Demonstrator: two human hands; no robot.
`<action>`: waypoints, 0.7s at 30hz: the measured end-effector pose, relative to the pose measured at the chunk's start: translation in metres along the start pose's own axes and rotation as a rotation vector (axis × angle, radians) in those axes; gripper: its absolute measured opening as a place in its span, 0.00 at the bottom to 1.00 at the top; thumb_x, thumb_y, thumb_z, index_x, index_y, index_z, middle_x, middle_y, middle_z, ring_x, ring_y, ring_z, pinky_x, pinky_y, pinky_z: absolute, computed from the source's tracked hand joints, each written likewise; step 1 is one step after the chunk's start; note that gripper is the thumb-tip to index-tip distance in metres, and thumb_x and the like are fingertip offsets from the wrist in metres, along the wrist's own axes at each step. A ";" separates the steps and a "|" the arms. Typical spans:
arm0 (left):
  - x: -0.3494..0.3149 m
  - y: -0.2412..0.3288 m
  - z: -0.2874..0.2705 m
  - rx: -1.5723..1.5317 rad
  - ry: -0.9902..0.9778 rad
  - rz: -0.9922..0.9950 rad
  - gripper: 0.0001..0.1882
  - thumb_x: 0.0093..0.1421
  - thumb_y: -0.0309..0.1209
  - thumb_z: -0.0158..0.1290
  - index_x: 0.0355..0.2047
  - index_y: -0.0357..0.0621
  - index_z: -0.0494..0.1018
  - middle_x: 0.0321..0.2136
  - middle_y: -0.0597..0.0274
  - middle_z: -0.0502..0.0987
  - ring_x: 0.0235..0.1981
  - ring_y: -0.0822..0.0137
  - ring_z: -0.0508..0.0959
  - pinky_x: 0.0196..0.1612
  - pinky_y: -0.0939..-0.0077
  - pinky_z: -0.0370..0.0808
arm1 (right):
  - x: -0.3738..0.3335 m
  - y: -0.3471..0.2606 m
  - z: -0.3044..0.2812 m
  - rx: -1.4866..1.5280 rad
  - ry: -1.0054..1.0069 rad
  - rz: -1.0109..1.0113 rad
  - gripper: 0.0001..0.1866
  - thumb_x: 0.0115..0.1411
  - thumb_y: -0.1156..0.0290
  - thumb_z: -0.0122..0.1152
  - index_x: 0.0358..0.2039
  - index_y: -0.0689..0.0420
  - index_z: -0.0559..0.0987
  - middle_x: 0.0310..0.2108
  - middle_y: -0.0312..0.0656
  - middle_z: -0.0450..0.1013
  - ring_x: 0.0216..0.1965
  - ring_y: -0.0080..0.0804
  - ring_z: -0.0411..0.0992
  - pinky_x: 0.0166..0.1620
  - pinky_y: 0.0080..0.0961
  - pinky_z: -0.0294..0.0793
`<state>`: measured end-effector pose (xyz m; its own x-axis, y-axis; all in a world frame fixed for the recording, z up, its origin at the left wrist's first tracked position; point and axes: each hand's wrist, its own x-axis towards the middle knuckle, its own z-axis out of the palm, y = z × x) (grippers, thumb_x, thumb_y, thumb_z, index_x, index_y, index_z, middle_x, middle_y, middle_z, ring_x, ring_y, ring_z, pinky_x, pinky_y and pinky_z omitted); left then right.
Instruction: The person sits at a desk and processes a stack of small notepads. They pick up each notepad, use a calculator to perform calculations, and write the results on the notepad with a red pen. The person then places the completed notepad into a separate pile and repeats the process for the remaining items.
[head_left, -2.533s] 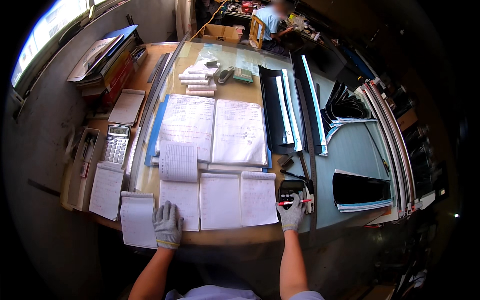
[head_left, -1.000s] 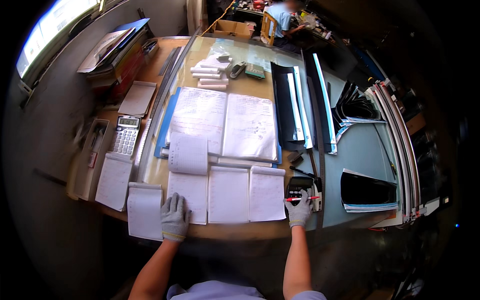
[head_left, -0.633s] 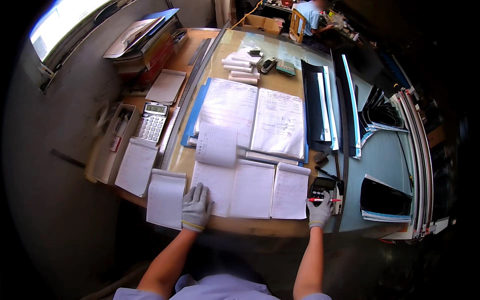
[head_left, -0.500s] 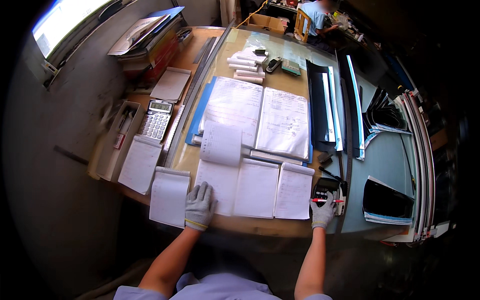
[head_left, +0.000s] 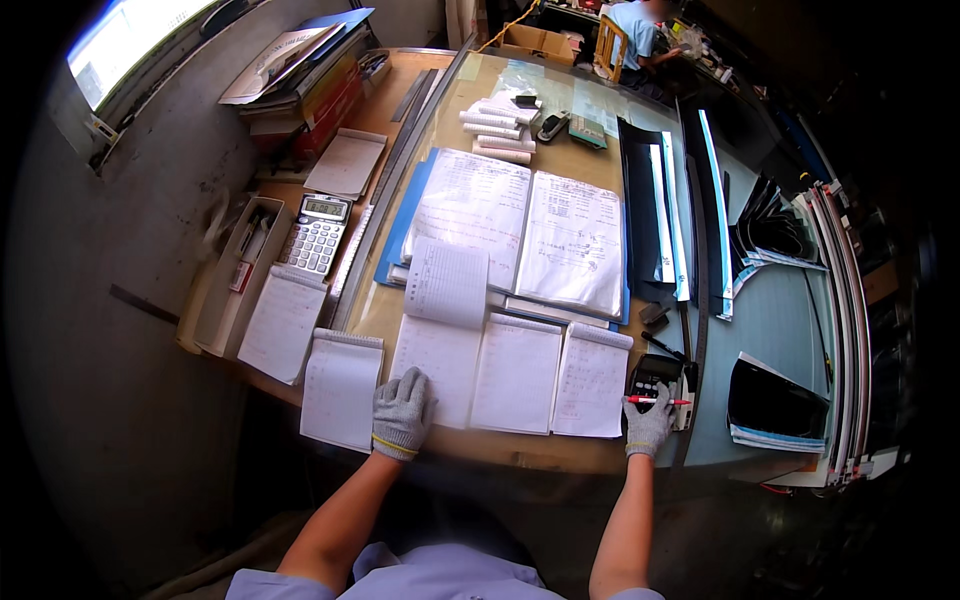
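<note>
the left hand [head_left: 403, 412] lies flat on a notepad [head_left: 440, 362], its fingers close together, thumb apart. the right hand [head_left: 650, 424] has fingers clamped on a red pen [head_left: 678, 402] over a black calculator [head_left: 655, 371]. beyond lies an open folder [head_left: 572, 235].

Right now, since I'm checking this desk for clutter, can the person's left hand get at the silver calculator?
Probably yes: the left hand rests on a notepad, seemingly holding nothing, and only low things such as a second notepad seem to lie between it and the silver calculator, whose keys are in view.
</note>
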<state>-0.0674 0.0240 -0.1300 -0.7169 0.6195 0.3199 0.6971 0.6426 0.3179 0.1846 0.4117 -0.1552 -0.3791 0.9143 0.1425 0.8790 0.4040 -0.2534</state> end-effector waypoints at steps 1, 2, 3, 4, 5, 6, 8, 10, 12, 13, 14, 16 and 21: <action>0.001 0.001 0.000 0.001 0.000 0.000 0.26 0.57 0.36 0.61 0.54 0.38 0.75 0.56 0.46 0.76 0.48 0.45 0.76 0.55 0.50 0.70 | -0.001 -0.001 -0.001 -0.008 0.003 -0.001 0.48 0.43 0.51 0.80 0.63 0.45 0.65 0.74 0.46 0.55 0.67 0.61 0.60 0.65 0.53 0.65; 0.002 0.001 -0.001 0.005 -0.011 -0.014 0.26 0.57 0.36 0.61 0.55 0.38 0.74 0.57 0.46 0.75 0.48 0.45 0.76 0.55 0.51 0.70 | -0.001 -0.003 -0.003 -0.016 0.005 -0.001 0.48 0.44 0.51 0.80 0.63 0.45 0.65 0.74 0.46 0.55 0.66 0.62 0.61 0.64 0.53 0.65; 0.003 0.002 -0.003 0.009 -0.023 -0.028 0.27 0.57 0.36 0.61 0.56 0.38 0.74 0.58 0.46 0.75 0.48 0.45 0.76 0.56 0.51 0.70 | -0.001 -0.005 -0.003 -0.017 -0.011 0.011 0.48 0.44 0.50 0.80 0.63 0.45 0.65 0.74 0.45 0.55 0.66 0.62 0.61 0.64 0.54 0.65; 0.004 0.004 -0.003 0.009 -0.035 -0.041 0.28 0.57 0.36 0.61 0.57 0.38 0.74 0.59 0.46 0.74 0.48 0.45 0.76 0.56 0.51 0.70 | -0.001 -0.006 -0.005 -0.022 -0.025 0.025 0.48 0.44 0.50 0.80 0.64 0.45 0.65 0.74 0.45 0.55 0.66 0.61 0.62 0.64 0.54 0.66; 0.004 0.004 -0.002 0.019 -0.038 -0.040 0.29 0.57 0.36 0.61 0.58 0.38 0.73 0.60 0.47 0.74 0.49 0.45 0.76 0.56 0.51 0.70 | 0.000 -0.007 -0.007 -0.026 -0.039 0.039 0.48 0.44 0.50 0.80 0.64 0.45 0.65 0.74 0.45 0.55 0.65 0.61 0.62 0.64 0.54 0.66; 0.003 0.003 -0.001 0.030 -0.042 -0.038 0.29 0.58 0.37 0.61 0.58 0.39 0.73 0.61 0.47 0.73 0.49 0.45 0.76 0.57 0.52 0.70 | -0.001 -0.008 -0.007 -0.027 -0.036 0.034 0.49 0.44 0.49 0.80 0.64 0.45 0.65 0.74 0.44 0.55 0.65 0.61 0.63 0.63 0.54 0.66; 0.003 0.002 0.001 0.053 -0.045 -0.031 0.30 0.58 0.38 0.60 0.60 0.40 0.72 0.62 0.48 0.73 0.49 0.46 0.76 0.56 0.52 0.71 | -0.001 -0.005 -0.007 -0.036 -0.023 0.030 0.49 0.44 0.48 0.79 0.64 0.44 0.65 0.74 0.43 0.55 0.65 0.62 0.63 0.63 0.55 0.66; 0.003 0.001 0.003 0.087 -0.046 -0.021 0.30 0.59 0.40 0.60 0.60 0.41 0.72 0.62 0.50 0.73 0.48 0.46 0.75 0.54 0.51 0.72 | -0.001 -0.005 -0.005 -0.018 -0.018 0.027 0.49 0.44 0.47 0.79 0.64 0.44 0.65 0.75 0.41 0.55 0.66 0.64 0.61 0.64 0.57 0.65; 0.003 0.001 0.005 0.095 -0.036 -0.020 0.30 0.59 0.40 0.60 0.60 0.41 0.72 0.62 0.50 0.72 0.50 0.46 0.75 0.56 0.52 0.71 | -0.001 -0.007 -0.008 -0.004 -0.032 0.025 0.49 0.44 0.48 0.79 0.65 0.43 0.65 0.75 0.42 0.54 0.67 0.67 0.59 0.65 0.57 0.64; 0.001 0.000 0.007 0.099 -0.026 -0.019 0.30 0.59 0.40 0.60 0.60 0.41 0.73 0.62 0.50 0.72 0.50 0.45 0.75 0.56 0.52 0.71 | -0.001 -0.011 -0.011 0.035 -0.057 0.051 0.49 0.44 0.48 0.79 0.65 0.41 0.65 0.75 0.43 0.54 0.68 0.68 0.58 0.66 0.58 0.62; 0.000 -0.001 0.008 0.105 -0.014 -0.015 0.29 0.59 0.40 0.60 0.60 0.41 0.73 0.63 0.50 0.72 0.50 0.45 0.75 0.56 0.52 0.71 | 0.000 -0.014 -0.013 0.039 -0.066 0.067 0.49 0.44 0.47 0.79 0.64 0.43 0.65 0.74 0.44 0.54 0.68 0.68 0.57 0.67 0.58 0.61; 0.000 -0.001 0.008 0.096 -0.017 -0.014 0.29 0.59 0.39 0.60 0.59 0.40 0.73 0.62 0.50 0.72 0.50 0.44 0.74 0.57 0.52 0.70 | 0.000 -0.011 -0.010 0.050 -0.042 0.030 0.50 0.43 0.47 0.80 0.65 0.44 0.66 0.74 0.44 0.55 0.68 0.67 0.57 0.68 0.57 0.60; 0.003 0.005 0.005 0.115 -0.016 -0.019 0.29 0.58 0.37 0.61 0.59 0.40 0.73 0.62 0.50 0.73 0.50 0.43 0.74 0.57 0.51 0.70 | -0.001 -0.008 -0.006 0.052 -0.034 0.047 0.49 0.44 0.46 0.79 0.64 0.46 0.66 0.74 0.45 0.55 0.69 0.68 0.56 0.68 0.57 0.60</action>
<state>-0.0662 0.0313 -0.1316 -0.7306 0.6135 0.2998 0.6786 0.7011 0.2188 0.1798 0.4070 -0.1480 -0.3482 0.9324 0.0970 0.8801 0.3608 -0.3085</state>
